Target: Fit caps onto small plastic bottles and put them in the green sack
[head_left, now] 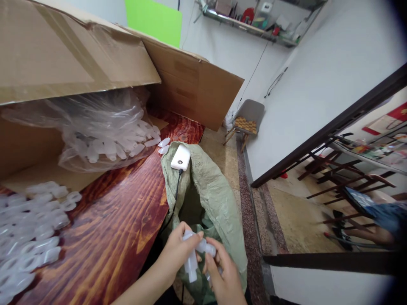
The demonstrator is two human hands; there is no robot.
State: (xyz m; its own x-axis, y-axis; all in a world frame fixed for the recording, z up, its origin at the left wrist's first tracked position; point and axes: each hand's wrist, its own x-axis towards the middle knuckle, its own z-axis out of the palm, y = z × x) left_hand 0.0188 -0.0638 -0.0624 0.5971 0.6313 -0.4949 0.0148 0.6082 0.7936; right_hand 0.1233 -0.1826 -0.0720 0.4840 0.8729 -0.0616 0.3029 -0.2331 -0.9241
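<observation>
My left hand (176, 250) and my right hand (224, 277) meet over the open mouth of a green woven sack (211, 192), just off the table's right edge. Both hands grip small translucent white plastic bottles (194, 254); one bottle hangs down between the fingers. A heap of the same bottles (28, 237) lies on the dark red wood-grain table (117, 228) at the left. More bottles spill from a clear plastic bag (101, 131) inside a large cardboard box (73, 59) lying on its side.
A white power bank (180, 158) with a black cable rests on the sack's upper edge. Another person's legs (375, 224) show at the right beyond a dark railing. A small chair (248, 120) stands by the far wall.
</observation>
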